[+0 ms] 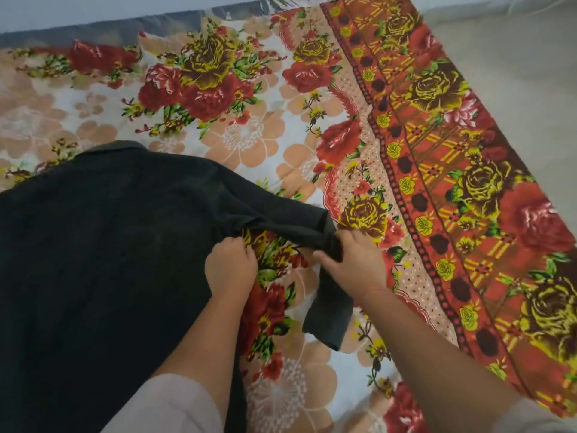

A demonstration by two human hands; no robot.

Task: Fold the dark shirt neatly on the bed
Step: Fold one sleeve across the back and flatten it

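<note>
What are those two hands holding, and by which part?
The dark shirt, by its sleeve: left hand pinches near the armpit, right hand grips farther out.

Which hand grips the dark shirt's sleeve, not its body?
The right hand: it pinches the sleeve of the dark fabric shirt; the left hand grips the body's side edge.

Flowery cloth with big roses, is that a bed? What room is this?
Probably a bedroom. The flowery sheet lies spread flat over a wide surface like a bed, and the left hand and right hand grip a dark shirt laid on it.
</note>
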